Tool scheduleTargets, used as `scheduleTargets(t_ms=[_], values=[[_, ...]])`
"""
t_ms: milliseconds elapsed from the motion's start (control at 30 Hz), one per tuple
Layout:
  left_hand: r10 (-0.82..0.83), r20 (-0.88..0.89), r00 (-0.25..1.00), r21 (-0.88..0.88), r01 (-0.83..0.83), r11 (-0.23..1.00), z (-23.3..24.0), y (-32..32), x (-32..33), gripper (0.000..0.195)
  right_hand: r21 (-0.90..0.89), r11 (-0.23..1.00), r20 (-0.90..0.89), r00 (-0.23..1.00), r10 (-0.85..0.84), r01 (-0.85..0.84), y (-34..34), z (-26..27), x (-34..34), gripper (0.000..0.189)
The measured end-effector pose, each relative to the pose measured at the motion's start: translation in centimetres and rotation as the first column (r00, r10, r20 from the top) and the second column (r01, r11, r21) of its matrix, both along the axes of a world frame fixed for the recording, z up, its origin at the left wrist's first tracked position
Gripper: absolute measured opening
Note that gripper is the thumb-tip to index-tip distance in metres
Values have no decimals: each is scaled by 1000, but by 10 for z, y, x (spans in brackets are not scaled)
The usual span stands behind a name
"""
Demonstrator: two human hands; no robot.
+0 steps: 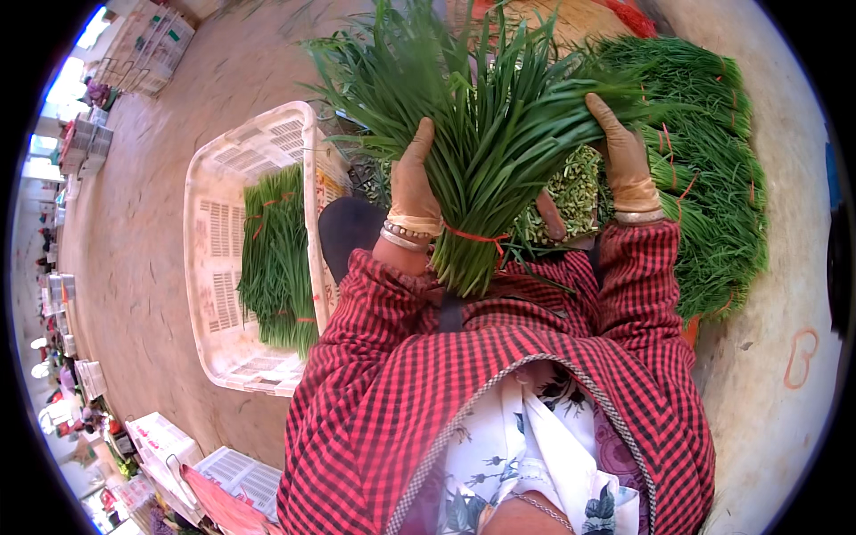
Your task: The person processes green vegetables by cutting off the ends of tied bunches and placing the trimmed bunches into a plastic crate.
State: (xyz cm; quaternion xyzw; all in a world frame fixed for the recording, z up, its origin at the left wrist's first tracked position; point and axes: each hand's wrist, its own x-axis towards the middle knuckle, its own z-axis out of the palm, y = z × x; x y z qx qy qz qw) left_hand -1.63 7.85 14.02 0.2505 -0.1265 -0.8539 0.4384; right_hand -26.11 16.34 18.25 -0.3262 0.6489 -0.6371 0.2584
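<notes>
Both hands wear thin tan gloves. A bunch of long green leaves, likely garlic chives (pixel 491 160), stands in front of my body, its stems gathered by a red tie (pixel 475 235) near the lower end. My left hand (pixel 414 180) holds the bunch's left side above the tie, thumb upright against the leaves and fingers hidden behind. At the right, my right hand (pixel 622 157) grips the leaves that fan outward, thumb on top; its other fingers are mostly hidden. The leaf tips spread wide and blur at the top.
A white plastic crate (pixel 257 378) on my left holds several tied bunches (pixel 274 261). More tied bunches (pixel 715 180) are piled on my right, beside a pale wall (pixel 769 374). Cut stem pieces (pixel 578 194) lie beyond my lap. Stacked crates (pixel 144 50) stand across the floor (pixel 147 200).
</notes>
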Motion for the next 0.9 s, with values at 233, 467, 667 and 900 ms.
scheduleTargets(t_ms=[233, 467, 667, 900], values=[[93, 290, 952, -208, -32, 978, 23, 19, -9, 32, -340, 939, -890, 341, -302, -58, -9, 71, 36, 27], [-124, -87, 988, -44, 121, 992, 2, 7, 1, 32, 336, 901, -924, 88, 371, -275, -4, 44, 68, 23], [-121, -89, 989, -51, 117, 992, -9, 6, 7, 32, 346, 864, -850, 268, 453, -366, 1, 49, 67, 23], [-100, -81, 992, -67, 95, 993, 2, 5, 7, 31, 7, 925, -777, 580, 244, -380, 2, 44, 56, 24]])
